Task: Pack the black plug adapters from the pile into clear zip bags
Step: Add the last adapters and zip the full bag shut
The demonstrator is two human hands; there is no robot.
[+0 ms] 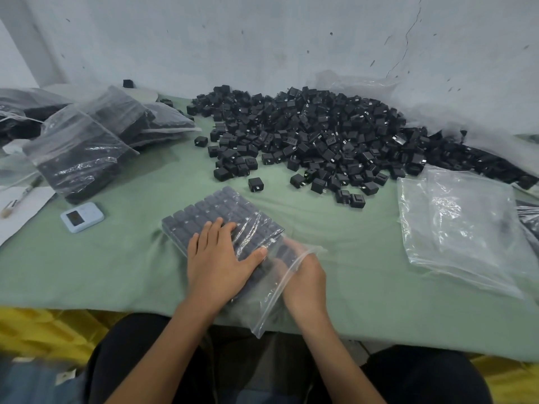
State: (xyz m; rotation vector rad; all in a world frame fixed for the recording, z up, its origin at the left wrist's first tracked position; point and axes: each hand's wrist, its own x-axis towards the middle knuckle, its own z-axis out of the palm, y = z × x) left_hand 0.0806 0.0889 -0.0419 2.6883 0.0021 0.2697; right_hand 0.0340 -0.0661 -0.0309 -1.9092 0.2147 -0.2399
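Under my left grip (217,258), which lies spread and flat with straight fingers pressing down, sits the clear zip bag (256,228) on the green desk (116,272). Through its film I see black plug adapters (204,211) lined up in tidy rows. Just right of that, my right grip (304,279) reaches into the bag's open mouth; its fingers are behind crinkled plastic, so I cannot tell whether they pinch an adapter or merely push. I judge this to be the filling step, late on: the far end looks packed and only the near end by the mouth seems to have room. Next I would need to seat the last row, draw the right grip out and run the zip closed without tipping the rows. Beyond both grips the loose pile (315,135) is large. Well off to the right lie empty clear bags (460,228); off to the left, stuffed bags (78,153) lean on one another.
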